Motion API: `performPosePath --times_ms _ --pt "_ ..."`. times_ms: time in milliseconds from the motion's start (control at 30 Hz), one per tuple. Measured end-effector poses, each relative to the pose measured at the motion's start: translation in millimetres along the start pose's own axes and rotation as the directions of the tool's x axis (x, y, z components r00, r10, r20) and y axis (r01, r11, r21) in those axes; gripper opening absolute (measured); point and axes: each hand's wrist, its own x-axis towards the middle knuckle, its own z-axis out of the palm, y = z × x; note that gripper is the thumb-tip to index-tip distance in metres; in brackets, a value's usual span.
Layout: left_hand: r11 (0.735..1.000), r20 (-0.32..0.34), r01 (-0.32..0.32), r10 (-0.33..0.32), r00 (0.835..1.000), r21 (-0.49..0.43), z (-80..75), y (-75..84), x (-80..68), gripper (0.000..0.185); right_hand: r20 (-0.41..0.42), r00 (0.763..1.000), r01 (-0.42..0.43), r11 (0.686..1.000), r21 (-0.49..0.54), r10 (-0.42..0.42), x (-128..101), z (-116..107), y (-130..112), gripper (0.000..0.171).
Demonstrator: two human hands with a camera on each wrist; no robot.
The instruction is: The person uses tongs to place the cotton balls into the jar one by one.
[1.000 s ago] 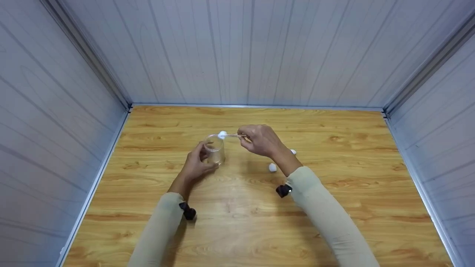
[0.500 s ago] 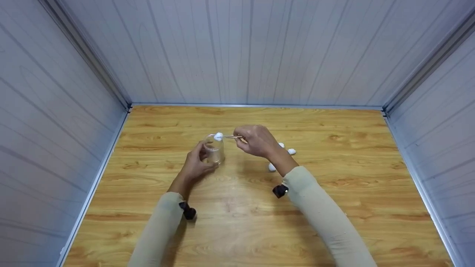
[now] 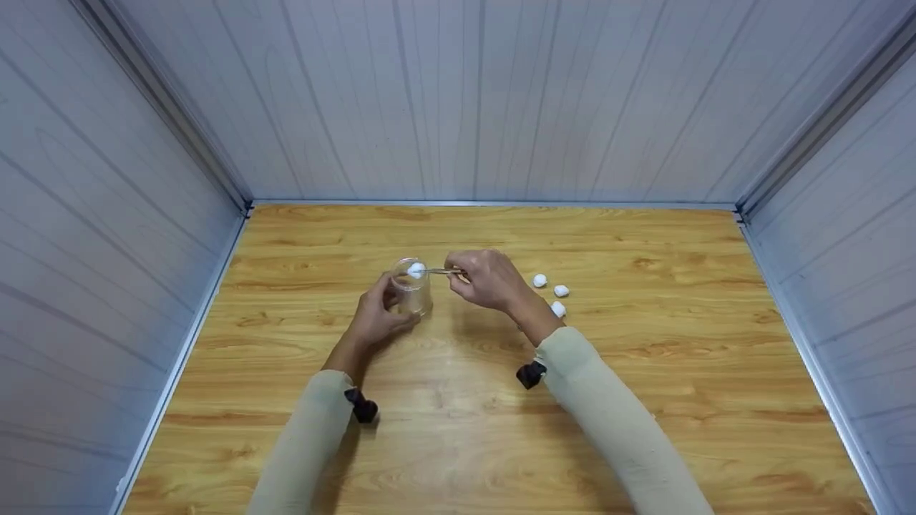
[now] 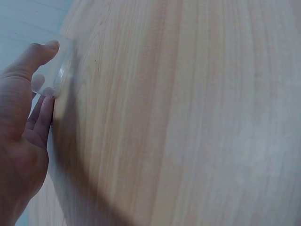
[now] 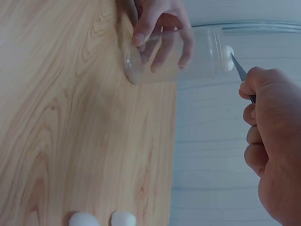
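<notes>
A clear jar [image 3: 413, 295] stands upright on the wooden table, and my left hand [image 3: 376, 313] grips it from the left, thumb on the near side. My right hand [image 3: 490, 279] pinches metal tweezers [image 3: 438, 271] whose tips hold a white cotton ball [image 3: 416, 270] at the jar's open mouth. In the right wrist view the cotton ball [image 5: 229, 58] sits right at the rim, with the tweezers [image 5: 239, 68] reaching to it. Through the clear wall of the jar [image 5: 188, 54] the left fingers show. The left wrist view shows the left hand [image 4: 23, 108] around the jar's lower part.
Several more cotton balls, one a loose cotton ball [image 3: 540, 280], lie on the table [image 3: 458, 429] right of the jar, near the right wrist. Pale panelled walls [image 3: 472, 100] enclose the table at the back and both sides.
My right hand has moved left and slightly toward me, bringing the cotton ball from the jar's right rim to over its mouth. More loose cotton balls show beside the wrist. The left hand stays put.
</notes>
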Motion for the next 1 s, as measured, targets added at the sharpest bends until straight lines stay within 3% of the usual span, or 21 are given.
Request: performPosePath --times_ms 467,1000 --pt "1.000 -0.002 0.027 -0.027 1.000 -0.004 0.2 0.7 -1.7 0.083 0.004 1.000 -0.012 1.000 0.024 0.012 0.0 3.5 -2.6 0.012" --pt "1.000 -0.001 -0.004 0.004 1.000 -0.001 1.1 -0.9 -0.5 0.085 0.024 0.999 -0.028 0.999 0.043 0.027 -0.5 0.0 -1.9 0.013"
